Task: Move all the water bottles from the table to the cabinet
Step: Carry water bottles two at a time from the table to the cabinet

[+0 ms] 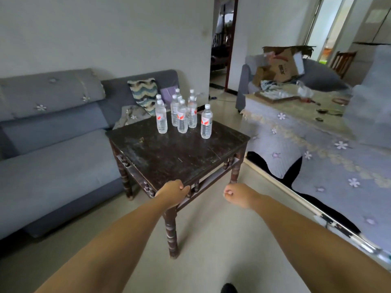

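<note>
Standing in a cluster at the far side of the dark wooden desk (179,153), the water bottles (182,116) are upright, well apart from both grips. The left grip (172,192) curls closed at the desk's near corner, touching its edge, holding no bottle. The right grip (237,194) hovers beside that corner, fingers curled into a loose fist, empty.

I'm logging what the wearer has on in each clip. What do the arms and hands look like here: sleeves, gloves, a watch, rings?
Both forearms are bare right up to the frame edge, with no sleeve in view. The left hand and right hand wear no gloves, and no watch, bracelet or ring shows on either.
</note>
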Demonstrator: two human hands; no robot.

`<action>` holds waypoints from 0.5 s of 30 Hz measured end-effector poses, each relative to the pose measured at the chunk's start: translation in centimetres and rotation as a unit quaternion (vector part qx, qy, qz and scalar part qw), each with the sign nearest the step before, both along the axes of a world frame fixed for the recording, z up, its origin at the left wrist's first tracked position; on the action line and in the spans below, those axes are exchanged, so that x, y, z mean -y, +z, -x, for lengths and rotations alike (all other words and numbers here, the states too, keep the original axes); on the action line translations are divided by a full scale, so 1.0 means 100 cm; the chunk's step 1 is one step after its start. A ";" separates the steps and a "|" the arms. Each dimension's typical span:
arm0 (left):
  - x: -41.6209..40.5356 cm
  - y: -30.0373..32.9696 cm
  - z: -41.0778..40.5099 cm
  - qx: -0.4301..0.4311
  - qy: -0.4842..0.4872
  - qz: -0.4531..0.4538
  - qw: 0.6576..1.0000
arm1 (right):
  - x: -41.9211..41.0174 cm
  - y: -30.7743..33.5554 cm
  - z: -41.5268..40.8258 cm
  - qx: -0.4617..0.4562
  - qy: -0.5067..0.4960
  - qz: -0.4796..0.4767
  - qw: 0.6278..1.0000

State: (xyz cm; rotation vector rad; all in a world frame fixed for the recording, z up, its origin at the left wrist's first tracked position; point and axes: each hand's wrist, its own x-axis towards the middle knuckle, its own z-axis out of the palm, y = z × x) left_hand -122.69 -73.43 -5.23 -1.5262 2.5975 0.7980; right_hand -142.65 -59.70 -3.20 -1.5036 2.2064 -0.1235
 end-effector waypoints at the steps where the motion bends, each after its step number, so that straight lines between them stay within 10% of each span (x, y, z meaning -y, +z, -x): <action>1: 0.017 0.000 0.012 -0.004 0.009 -0.004 1.000 | 0.017 -0.001 0.014 -0.002 0.008 -0.004 1.000; 15: 0.193 -0.002 0.167 -0.029 0.081 -0.036 0.996 | 0.226 -0.007 0.189 0.025 0.014 0.009 1.000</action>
